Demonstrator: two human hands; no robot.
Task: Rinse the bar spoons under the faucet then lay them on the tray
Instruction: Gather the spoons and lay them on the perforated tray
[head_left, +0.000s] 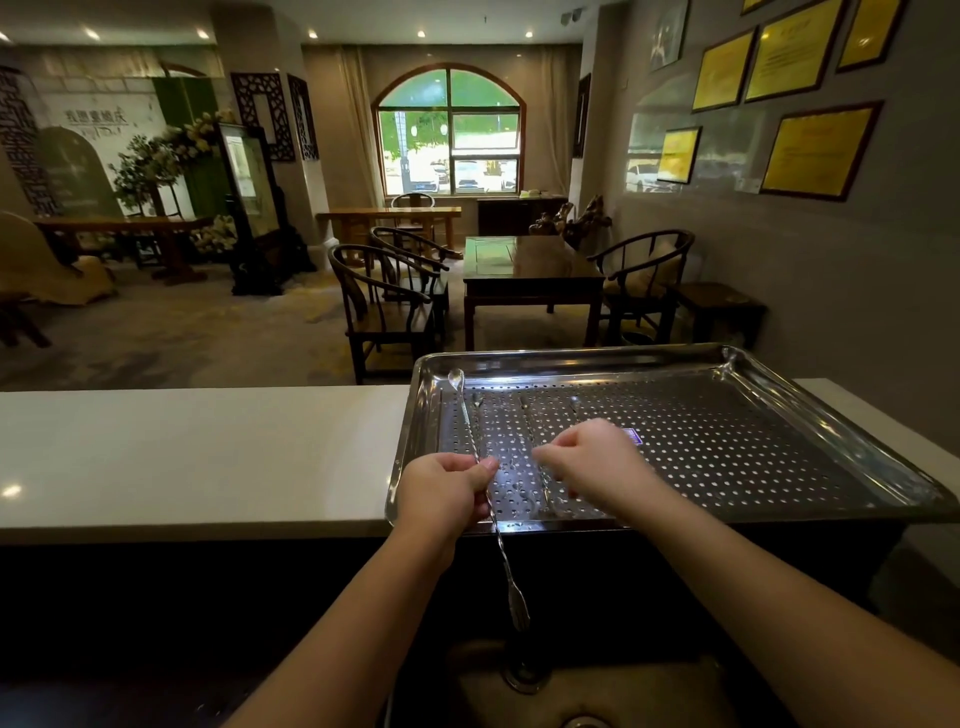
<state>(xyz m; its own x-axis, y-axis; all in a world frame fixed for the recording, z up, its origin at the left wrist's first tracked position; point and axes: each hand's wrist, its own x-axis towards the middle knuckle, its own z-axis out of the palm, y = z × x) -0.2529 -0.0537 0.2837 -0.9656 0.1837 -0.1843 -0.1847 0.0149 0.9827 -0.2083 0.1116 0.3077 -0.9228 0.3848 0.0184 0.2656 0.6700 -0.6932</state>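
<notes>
A perforated steel tray (779, 457) sits on the white counter, right of centre. My left hand (441, 488) grips the twisted stem of a long bar spoon (467, 415); its bowl points far over the tray's left rim and its fork end hangs toward me over the sink. My right hand (592, 457) hovers over the tray's left part with fingers curled down by another bar spoon (527, 421) lying on the holes. Two more spoons (574, 404) lie beside it, partly hidden by my hands.
The white counter (182, 457) stretches left of the tray. Below my arms lies a dark sink with a drain (524, 675). Beyond the counter stand dark wooden chairs (384, 306) and a table (530, 270). A grey wall with framed plaques rises on the right.
</notes>
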